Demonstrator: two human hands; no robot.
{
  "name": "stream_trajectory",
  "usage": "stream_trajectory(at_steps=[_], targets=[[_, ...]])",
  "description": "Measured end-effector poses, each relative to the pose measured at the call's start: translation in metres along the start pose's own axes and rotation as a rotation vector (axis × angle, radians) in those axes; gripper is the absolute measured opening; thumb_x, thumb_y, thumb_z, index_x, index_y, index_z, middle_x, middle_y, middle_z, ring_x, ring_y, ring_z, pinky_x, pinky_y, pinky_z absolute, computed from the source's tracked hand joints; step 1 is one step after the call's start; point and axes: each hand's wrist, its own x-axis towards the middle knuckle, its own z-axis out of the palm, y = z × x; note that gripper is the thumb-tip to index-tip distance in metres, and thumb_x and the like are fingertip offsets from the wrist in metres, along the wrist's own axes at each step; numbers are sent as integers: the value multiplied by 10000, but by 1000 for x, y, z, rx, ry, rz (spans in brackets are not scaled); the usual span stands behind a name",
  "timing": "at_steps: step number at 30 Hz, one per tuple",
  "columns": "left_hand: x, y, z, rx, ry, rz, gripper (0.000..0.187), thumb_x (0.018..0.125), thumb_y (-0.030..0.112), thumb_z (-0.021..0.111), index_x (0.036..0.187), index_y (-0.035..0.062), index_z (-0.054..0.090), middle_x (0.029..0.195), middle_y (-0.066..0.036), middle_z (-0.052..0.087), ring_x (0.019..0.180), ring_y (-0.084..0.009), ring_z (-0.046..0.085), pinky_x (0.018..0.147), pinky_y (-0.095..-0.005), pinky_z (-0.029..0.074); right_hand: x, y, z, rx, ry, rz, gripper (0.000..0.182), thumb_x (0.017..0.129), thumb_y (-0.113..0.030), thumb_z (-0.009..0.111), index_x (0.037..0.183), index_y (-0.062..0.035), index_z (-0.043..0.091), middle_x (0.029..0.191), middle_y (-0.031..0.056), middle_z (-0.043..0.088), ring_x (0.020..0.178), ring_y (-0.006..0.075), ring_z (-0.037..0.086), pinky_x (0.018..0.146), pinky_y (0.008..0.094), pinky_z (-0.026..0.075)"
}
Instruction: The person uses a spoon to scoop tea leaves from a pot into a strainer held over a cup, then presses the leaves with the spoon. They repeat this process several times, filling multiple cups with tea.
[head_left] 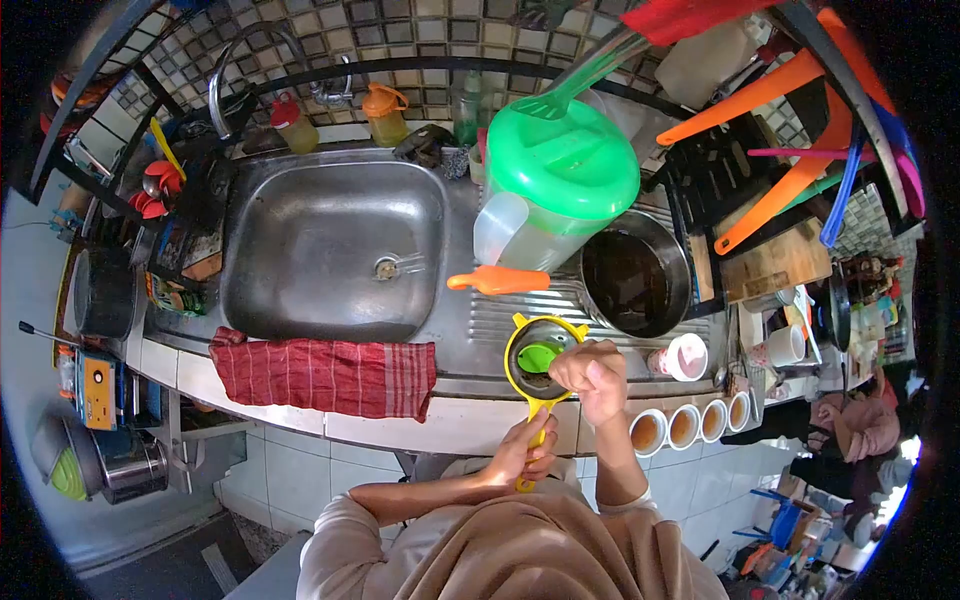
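Observation:
My left hand (522, 448) is wrapped round the handle of a yellow-rimmed strainer (514, 372) at the counter's front edge. Above the strainer, my right hand (592, 378) is closed, with a green scoop (538, 357) at its fingers, inside the rim. Dark residue lies in the strainer; what is beneath it is hidden. Behind it stands a clear pitcher with a green lid (565, 165), its orange handle part pointing left. A metal pot (634, 275) of dark liquid is to the right. Several cups of brown liquid (684, 427) line the counter edge.
The steel sink (335, 250) lies left, with a red cloth (325, 375) over its front edge. A pink-and-white cup (682, 358) stands right of the strainer. Bottles (385, 115) line the back. Orange-handled utensils (765, 205) hang at the right. A person (860, 425) is far right.

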Motion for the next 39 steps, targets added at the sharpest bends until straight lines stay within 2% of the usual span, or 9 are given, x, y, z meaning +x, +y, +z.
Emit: stream_trajectory(at_steps=[5,9,11,17,21,26,31,34,39], targets=[[1,-2,-1,21,18,20,314,879,463,367,802,159,371,503,52,235,362,-45,177,345,-195,139,5,3,-3,-31,-124,46,481,814,-310,411,449,-80,199,405,5,217,354,129,196,379,269,156],[0,0,1,-9,14,7,310,881,458,367,804,157,371,503,51,235,358,-45,182,343,-194,144,6,5,7,44,25,92,478,834,-317,406,460,-79,228,425,-16,193,365,111,183,385,269,146],[0,0,2,-11,20,5,309,882,456,367,804,157,372,504,50,236,359,-45,185,342,-193,146,5,5,11,62,153,14,465,848,-313,392,476,-81,237,429,-22,197,364,102,180,383,263,150],[2,-3,0,-17,22,38,304,891,443,355,807,152,381,515,45,247,369,-44,202,347,-189,153,-7,2,-2,143,130,-84,436,853,-298,369,492,-94,235,428,-28,202,361,96,174,379,262,157],[2,-4,-1,-17,13,46,307,890,445,355,807,150,380,518,46,246,376,-40,207,347,-183,159,-8,-10,-8,126,72,-172,502,823,-348,429,458,-65,232,426,11,226,375,137,204,395,271,158],[1,-3,1,0,11,55,310,889,448,356,805,150,379,519,48,244,377,-39,208,351,-183,160,-6,-7,-16,7,22,-182,493,802,-340,421,446,-50,242,408,32,245,356,156,238,383,272,195],[0,-2,1,-21,-2,33,315,889,450,354,806,147,376,520,51,243,381,-40,212,360,-183,164,-7,-2,-20,-142,-51,-5,452,779,-343,398,467,-42,271,417,41,256,368,176,268,399,291,227],[1,-3,0,-8,4,30,317,880,457,371,808,149,369,519,52,236,392,-47,204,373,-188,166,-1,-2,-17,-78,-106,-3,449,748,-303,439,441,-52,230,395,23,230,345,142,220,373,279,187],[2,-2,-1,13,-12,39,318,888,454,351,816,144,372,517,50,238,381,-45,205,361,-190,168,4,-3,-16,-146,-210,23,422,719,-292,438,443,-26,261,398,50,265,347,161,244,377,281,222]])
